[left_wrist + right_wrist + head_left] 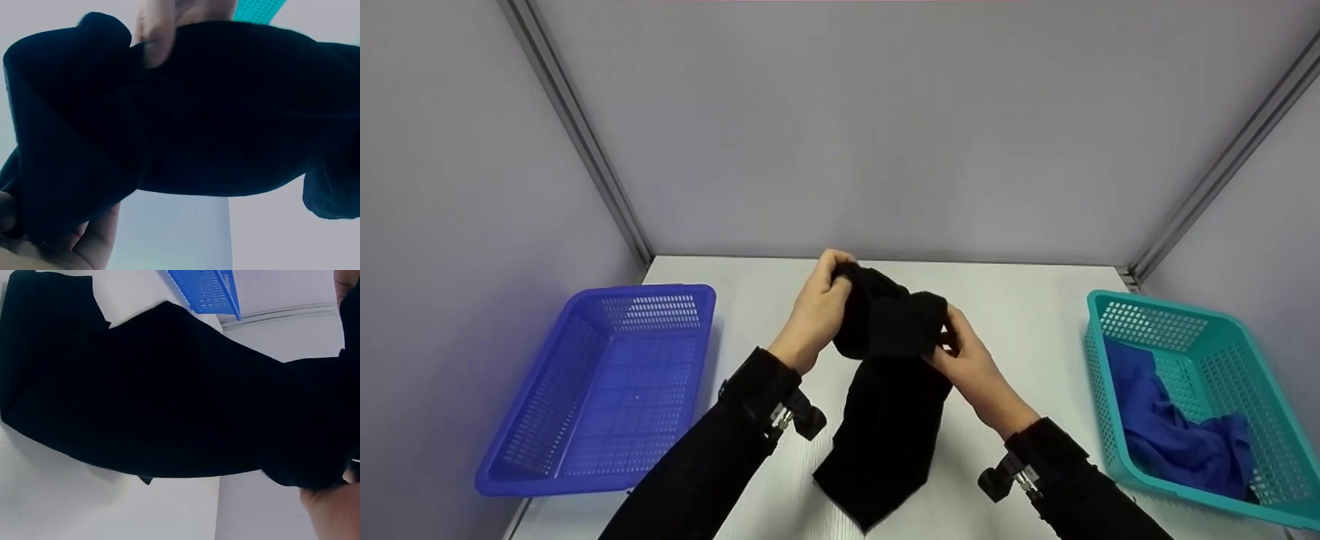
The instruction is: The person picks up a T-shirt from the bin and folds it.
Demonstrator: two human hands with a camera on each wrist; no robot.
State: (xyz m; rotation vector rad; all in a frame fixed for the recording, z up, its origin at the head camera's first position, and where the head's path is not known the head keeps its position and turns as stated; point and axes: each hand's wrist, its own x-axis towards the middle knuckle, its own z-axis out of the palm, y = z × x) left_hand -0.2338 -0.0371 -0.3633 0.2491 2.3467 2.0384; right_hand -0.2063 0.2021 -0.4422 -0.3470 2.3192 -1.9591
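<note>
A black cloth (892, 412), which looks like a garment, hangs between both hands over the white table, its lower end reaching toward the near side. My left hand (821, 304) grips its upper left edge, thumb and fingers curled into the fabric. On the other side my right hand (975, 367) pinches the bunched upper right part. In the left wrist view the cloth (225, 112) spans most of the picture and covers parts of both hands. The right wrist view shows the cloth (152, 399) stretching down from the right hand (334, 509); its exact kind cannot be told.
A blue plastic basket (701, 352) stands on the left of the white table (1020, 300). At the right stands a teal basket (1245, 337) with a blue cloth (1177, 442) in it. Grey panels (885, 135) close off the back and sides.
</note>
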